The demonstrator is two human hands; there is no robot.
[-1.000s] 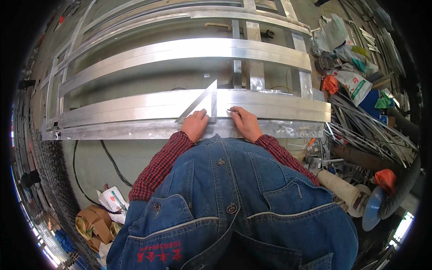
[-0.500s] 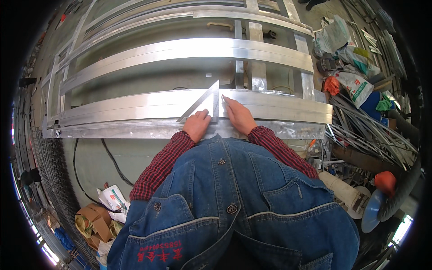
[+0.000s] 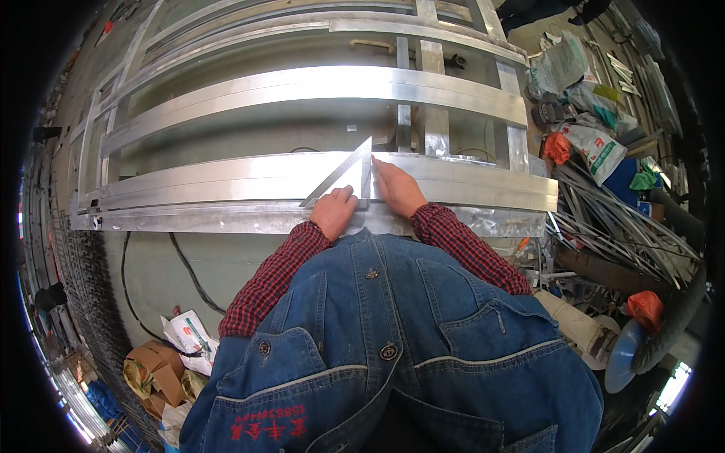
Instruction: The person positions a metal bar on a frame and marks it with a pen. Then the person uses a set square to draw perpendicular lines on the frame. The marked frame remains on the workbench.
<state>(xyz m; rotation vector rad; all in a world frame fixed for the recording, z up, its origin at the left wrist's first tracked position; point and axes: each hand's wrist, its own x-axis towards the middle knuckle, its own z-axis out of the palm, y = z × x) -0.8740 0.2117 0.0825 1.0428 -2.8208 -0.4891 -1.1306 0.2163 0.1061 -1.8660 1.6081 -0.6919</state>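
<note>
A metal triangular set square (image 3: 340, 175) lies on a long flat aluminium bar (image 3: 226, 180), with one straight edge running across the bar. My left hand (image 3: 334, 213) grips the square by its near edge, fingers curled over it. Just right of the square's upright edge, my right hand (image 3: 399, 189) rests on the bar with its fingers pinched together, pointing away from me. A thin tip seems to show at those fingertips beside the square; what it belongs to is too small to make out.
Beyond lies a second aluminium bar (image 3: 302, 84) across the metal frame. Metal strips (image 3: 619, 215) and bags (image 3: 593, 147) are piled on the right. A cardboard box (image 3: 160, 370) stands at lower left; black cables (image 3: 189, 272) run nearby. Another person's dark-clothed legs (image 3: 532, 11) are at top right.
The set square and my left hand sit very slightly further right in the picture. My right hand's fingertips are nearer the square's edge. More of the other person shows at the top right.
</note>
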